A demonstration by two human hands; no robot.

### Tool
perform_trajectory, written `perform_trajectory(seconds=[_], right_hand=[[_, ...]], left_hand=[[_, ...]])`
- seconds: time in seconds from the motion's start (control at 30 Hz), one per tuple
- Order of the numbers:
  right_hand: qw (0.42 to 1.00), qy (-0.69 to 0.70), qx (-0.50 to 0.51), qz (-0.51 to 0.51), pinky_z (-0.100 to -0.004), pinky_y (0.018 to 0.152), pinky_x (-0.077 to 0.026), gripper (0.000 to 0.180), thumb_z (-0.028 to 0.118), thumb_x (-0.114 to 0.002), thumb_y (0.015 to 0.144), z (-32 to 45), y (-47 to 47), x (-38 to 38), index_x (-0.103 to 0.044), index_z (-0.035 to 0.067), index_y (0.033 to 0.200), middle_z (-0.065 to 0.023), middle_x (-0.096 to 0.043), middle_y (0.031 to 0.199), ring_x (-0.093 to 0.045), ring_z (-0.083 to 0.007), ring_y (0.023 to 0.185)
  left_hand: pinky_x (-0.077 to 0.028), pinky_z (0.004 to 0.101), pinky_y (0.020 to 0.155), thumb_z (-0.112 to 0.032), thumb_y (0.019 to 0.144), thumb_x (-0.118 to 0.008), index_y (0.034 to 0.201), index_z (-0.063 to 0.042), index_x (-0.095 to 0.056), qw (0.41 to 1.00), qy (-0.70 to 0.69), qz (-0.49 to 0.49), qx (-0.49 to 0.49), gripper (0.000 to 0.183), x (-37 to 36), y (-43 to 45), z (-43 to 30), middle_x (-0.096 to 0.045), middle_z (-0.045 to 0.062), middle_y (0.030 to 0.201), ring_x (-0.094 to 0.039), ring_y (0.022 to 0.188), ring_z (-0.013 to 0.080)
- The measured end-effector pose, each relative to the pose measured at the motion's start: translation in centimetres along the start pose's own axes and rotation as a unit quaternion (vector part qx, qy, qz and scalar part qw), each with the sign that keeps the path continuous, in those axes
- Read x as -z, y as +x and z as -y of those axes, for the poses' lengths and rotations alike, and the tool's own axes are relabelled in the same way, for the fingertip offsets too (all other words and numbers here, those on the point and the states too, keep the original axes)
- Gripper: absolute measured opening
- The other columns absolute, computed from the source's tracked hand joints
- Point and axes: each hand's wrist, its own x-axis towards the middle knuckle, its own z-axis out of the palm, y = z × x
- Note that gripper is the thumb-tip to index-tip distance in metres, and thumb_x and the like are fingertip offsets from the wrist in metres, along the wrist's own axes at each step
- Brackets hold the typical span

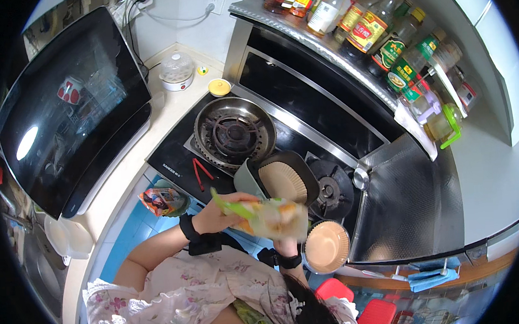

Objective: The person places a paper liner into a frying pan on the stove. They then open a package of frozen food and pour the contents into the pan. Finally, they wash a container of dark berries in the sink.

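A plastic food bag point(273, 220) with a green top and orange and white print is held at a slant in front of me. It is blurred. My left hand point(220, 216) grips its green end. My right hand point(286, 247) is at the other end, under the bag and partly covered by it. Just beyond the bag, an air fryer basket point(311, 173) with a grey-green front rests on the cooktop. A pleated brown paper liner point(282, 178) lines the basket. To the right, more brown paper liners point(326, 246) sit in a round container.
Red tongs point(202, 173) lie on the black cooktop point(174, 159), left of the basket. Behind them is a gas burner with a metal ring point(235, 130). A second burner point(328, 191) is at right. Sauce bottles point(366, 31) line the shelf above. An orange package point(159, 200) is at lower left.
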Motion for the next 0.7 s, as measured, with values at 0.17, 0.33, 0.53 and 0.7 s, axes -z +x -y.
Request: perform_trajectory(seconds=[0.17,0.33,0.53,0.7], right_hand=[[0.975,0.169,-0.085,-0.117,-0.0194,0.041,-0.04,0.023,0.022,-0.043,0.093,-0.5,-0.1,-0.9,-0.05,0.006,0.108,-0.0037,-0.06,0.086,-0.057,-0.0101,0.061],[0.985,0.035,-0.156,0.062,-0.0248,0.047,-0.046,0.018,0.006,-0.044,0.087,1.4,-0.1,0.8,-0.052,0.001,0.103,-0.007,-0.06,0.077,-0.056,-0.013,0.052],[0.9,-0.413,0.013,0.141,-0.0279,0.078,-0.043,0.076,0.007,-0.074,0.065,5.1,1.7,2.0,-0.034,0.002,0.13,-0.0093,-0.051,0.114,-0.051,-0.015,0.095],[0.96,-0.114,-0.102,0.232,-0.0287,0.087,-0.04,0.069,0.002,-0.07,0.066,5.2,1.3,1.4,-0.038,0.0,0.128,-0.0107,-0.052,0.117,-0.05,-0.0145,0.104]], left_hand=[[-0.042,0.0272,0.087,-0.016,0.072,-0.074,0.123,-0.002,-0.045,0.991,-0.135,0.009,0.01,0.061,-0.7,0.2,1.5,-0.056,0.005,0.111,-0.052,0.1,0.0124],[-0.045,0.0256,0.08,-0.009,0.078,-0.067,0.116,-0.002,-0.049,0.993,-0.068,-0.064,0.065,0.043,0.5,0.6,1.6,-0.057,0.003,0.106,-0.053,0.094,0.01],[-0.046,0.0231,0.078,-0.005,0.078,-0.066,0.113,-0.001,-0.053,0.998,0.002,-0.052,0.048,0.038,1.2,0.5,0.7,-0.061,0.003,0.1,-0.055,0.088,0.0088],[-0.047,0.0238,0.076,-0.003,0.071,-0.071,0.107,-0.001,-0.058,0.987,0.161,-0.019,0.002,0.038,1.6,1.2,-1.0,-0.063,0.005,0.099,-0.058,0.086,0.0098]])
